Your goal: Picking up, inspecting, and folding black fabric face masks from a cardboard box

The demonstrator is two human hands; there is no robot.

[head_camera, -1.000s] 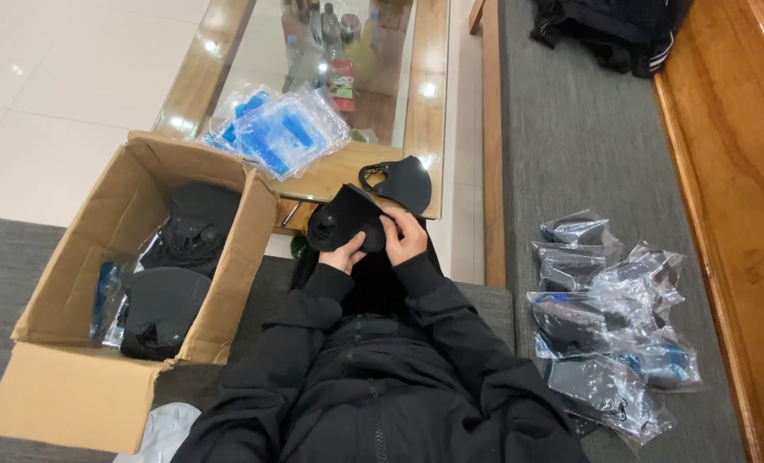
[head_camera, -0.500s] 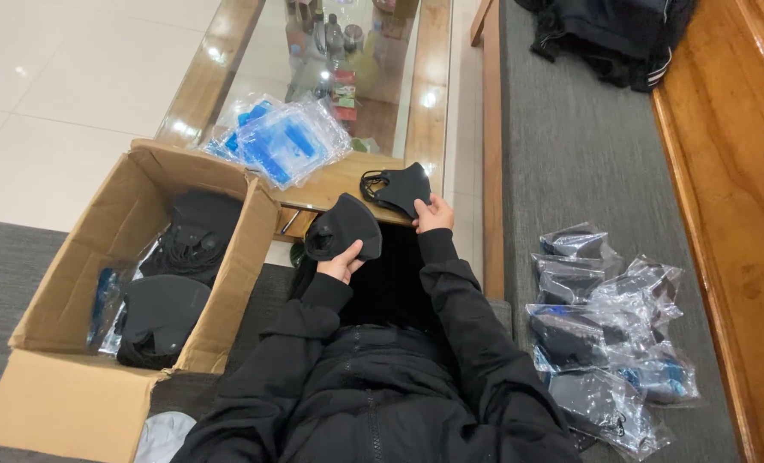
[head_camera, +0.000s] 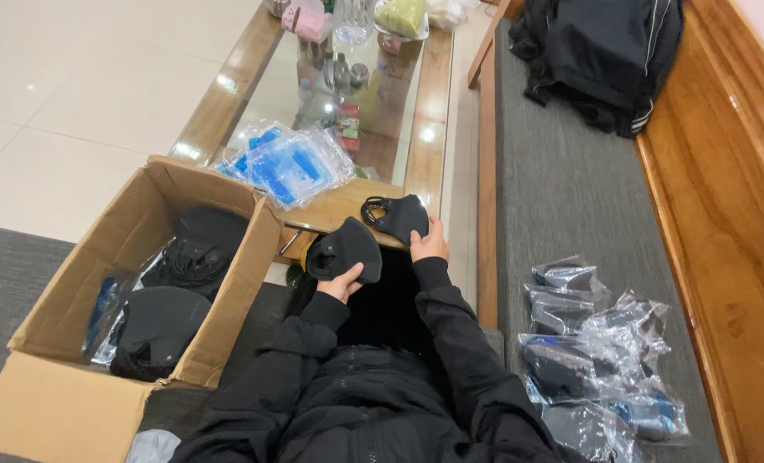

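- Bagged masks [head_camera: 592,351] lay heaped on the grey seat at the right
- The left hand [head_camera: 343,281] gripped one black mask [head_camera: 346,249]
- The right hand [head_camera: 431,247] pressed a second mask [head_camera: 396,216] lying on the bench [head_camera: 339,210] edge
- A cardboard box [head_camera: 60,403] stood left, with blue packets [head_camera: 287,163] farther off

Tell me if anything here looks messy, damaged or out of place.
Nothing looks damaged or spilled. The bagged masks lie in a loose, untidy heap on the bench, and the blue packets overhang the table's edge.
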